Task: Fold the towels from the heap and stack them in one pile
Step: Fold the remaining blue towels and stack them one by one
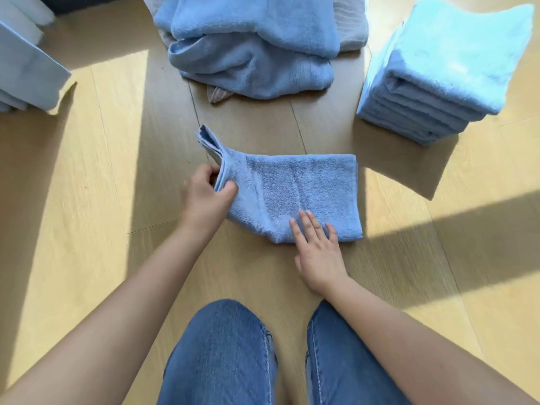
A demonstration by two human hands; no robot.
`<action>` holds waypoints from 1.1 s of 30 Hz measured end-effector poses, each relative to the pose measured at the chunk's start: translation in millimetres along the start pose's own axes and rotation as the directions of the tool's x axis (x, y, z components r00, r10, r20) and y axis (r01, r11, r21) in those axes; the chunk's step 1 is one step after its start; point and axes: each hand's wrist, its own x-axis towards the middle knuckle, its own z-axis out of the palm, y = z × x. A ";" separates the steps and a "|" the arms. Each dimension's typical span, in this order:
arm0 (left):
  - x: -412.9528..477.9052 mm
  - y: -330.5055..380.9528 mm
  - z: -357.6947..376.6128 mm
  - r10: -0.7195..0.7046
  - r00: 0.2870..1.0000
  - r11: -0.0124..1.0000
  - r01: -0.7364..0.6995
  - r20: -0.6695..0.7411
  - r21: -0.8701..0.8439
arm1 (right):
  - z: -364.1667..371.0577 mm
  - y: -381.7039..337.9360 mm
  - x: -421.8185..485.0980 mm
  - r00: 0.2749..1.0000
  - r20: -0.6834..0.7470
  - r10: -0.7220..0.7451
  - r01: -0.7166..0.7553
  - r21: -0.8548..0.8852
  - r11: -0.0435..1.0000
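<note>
Fingers, left: the fingers (228,189) of the left hand (206,198) are curled and pinch the layered left edge of the towel (295,188); this edge stands up off the floor (102,176).
Fingers, right: the fingers (309,225) of the right hand (318,254) are straight and lie flat on the near edge of the towel, pressing it down; they grip nothing.
Towel: it lies on the floor in front of the knees, already folded to a band, the right part flat, the left end raised. I judge that the step in hand is to bring the left end over to the right.
Risk, layers: the pinched edge shows several layers. If the pinch takes only some of them, the lower ones may stay behind and the edges will not meet.
Risk, anchor: the right hand sits in the path of the fold. If it lifts too soon, the towel may slide on the smooth floor; if too late, the fold lands on it and bulges.
Risk, skew: the far corner of the raised edge is free of the pinch. It may flop and give a slanted fold.
Pile (438,68): it stands to the right, well apart, several towels high. A crooked towel on top could make it lean.
Heap (251,48): beyond the towel, not touching it, with more to fold.
</note>
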 end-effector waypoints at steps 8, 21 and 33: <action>-54.5 57.4 84.4 0.260 0.918 0.921 -0.328 0.298 0.209 | -15.6 87.7 -20.9 0.962 -0.030 0.270 -0.264 0.128 0.956; -88.5 5.3 127.8 0.300 0.868 0.732 -0.476 0.396 0.488 | -16.3 118.7 -14.6 0.908 -0.007 0.418 -0.367 0.466 0.805; -60.9 -36.3 122.8 -0.196 0.932 0.914 0.061 0.305 0.402 | -35.5 91.9 7.1 0.900 0.182 0.397 -0.393 0.734 0.554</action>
